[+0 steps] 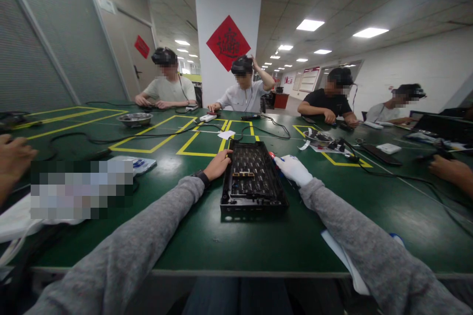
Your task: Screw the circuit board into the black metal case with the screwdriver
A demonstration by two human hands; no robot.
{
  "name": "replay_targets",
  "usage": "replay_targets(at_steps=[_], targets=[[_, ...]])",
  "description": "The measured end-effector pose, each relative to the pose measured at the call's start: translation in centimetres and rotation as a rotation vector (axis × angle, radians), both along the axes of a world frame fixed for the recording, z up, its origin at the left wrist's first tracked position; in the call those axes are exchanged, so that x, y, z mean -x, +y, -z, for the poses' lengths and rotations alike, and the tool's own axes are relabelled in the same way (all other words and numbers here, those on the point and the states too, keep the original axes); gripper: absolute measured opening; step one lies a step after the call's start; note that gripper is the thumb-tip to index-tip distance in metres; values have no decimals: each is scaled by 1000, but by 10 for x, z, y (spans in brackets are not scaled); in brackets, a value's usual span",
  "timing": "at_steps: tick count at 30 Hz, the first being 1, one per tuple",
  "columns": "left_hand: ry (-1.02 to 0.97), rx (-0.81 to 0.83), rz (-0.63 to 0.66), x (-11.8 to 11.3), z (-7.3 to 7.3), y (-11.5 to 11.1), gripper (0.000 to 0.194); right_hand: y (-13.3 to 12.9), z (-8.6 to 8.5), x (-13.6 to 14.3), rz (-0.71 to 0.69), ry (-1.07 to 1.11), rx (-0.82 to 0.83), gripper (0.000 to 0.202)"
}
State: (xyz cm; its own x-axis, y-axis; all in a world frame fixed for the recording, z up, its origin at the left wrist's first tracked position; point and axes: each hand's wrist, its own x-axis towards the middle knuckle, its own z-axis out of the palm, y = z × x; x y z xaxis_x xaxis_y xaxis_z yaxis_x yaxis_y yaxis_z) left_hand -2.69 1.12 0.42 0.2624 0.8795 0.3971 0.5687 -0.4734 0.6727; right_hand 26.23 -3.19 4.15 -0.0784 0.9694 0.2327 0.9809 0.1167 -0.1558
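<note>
A shallow black case (254, 197) with rows of small silver bits lies lengthwise before me on the green table. A small gold-coloured strip (243, 174) lies across the bits. At the case's left wall, my bare left hand (219, 165) is closed on the edge, its fingertips at the rim. My right hand (295, 170), in a white glove with blue marks, is beside the right wall, fingers curled. A small red thing (272, 155) shows at its fingertips; its kind and most of it are hidden.
Metal bowls (136, 119) (320, 138) stand left and right on the green table (192, 251). A white paper scrap (226, 135) lies beyond the case. Black cables (86, 138) cross the surface. Co-workers sit opposite; other people's hands (15, 157) (453, 170) show at both sides.
</note>
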Motion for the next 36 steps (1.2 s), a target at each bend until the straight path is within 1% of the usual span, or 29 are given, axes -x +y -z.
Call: replay_targets(at_steps=[3, 5, 6, 8, 9, 10, 12, 14, 18, 22, 26, 28, 31, 33, 35, 36], targets=[[-2, 7, -18, 0, -1, 0, 45, -1, -5, 0, 68, 5, -41, 57], [-4, 4, -30, -1, -1, 0, 45, -2, -13, 6, 60, 44, -104, 59], [-6, 1, -34, 0, -1, 0, 44, -3, -18, 10, 12, 81, -144, 56], [-7, -3, -37, 0, 0, 1, 42, -3, -28, 23, -195, 167, -186, 49], [-7, -4, -36, 0, 0, 2, 42, -2, -32, 31, -314, 183, -160, 46], [-7, -5, -35, 1, 1, 2, 41, 0, -35, 40, -405, 171, -112, 45], [-8, -11, -30, 1, 1, 3, 41, 4, -37, 57, -517, 91, -14, 45], [-8, -19, -26, 2, 2, 4, 40, 10, -35, 71, -570, 6, 19, 47], [5, -19, -30, 2, 2, 4, 41, 16, -25, 88, -588, -71, 76, 47], [11, -18, -21, 1, 2, 4, 41, 18, -19, 90, -632, 7, 28, 37], [2, -58, -18, 1, -2, 0, 38, 12, -23, 86, -665, 93, -31, 29], [-15, -145, -3, 1, -8, -8, 35, 4, -28, 84, -649, 122, -73, 27], [-49, -276, 23, 0, -19, -25, 28, -11, -34, 78, -595, 171, -127, 26], [-47, -250, 128, -2, -26, -37, 28, -21, -33, 73, -556, 204, -147, 26], [-9, -152, 274, -4, -29, -46, 31, -26, -29, 70, -520, 244, -146, 27], [4, -112, 320, -5, -29, -48, 33, -28, -25, 69, -503, 268, -142, 27]])
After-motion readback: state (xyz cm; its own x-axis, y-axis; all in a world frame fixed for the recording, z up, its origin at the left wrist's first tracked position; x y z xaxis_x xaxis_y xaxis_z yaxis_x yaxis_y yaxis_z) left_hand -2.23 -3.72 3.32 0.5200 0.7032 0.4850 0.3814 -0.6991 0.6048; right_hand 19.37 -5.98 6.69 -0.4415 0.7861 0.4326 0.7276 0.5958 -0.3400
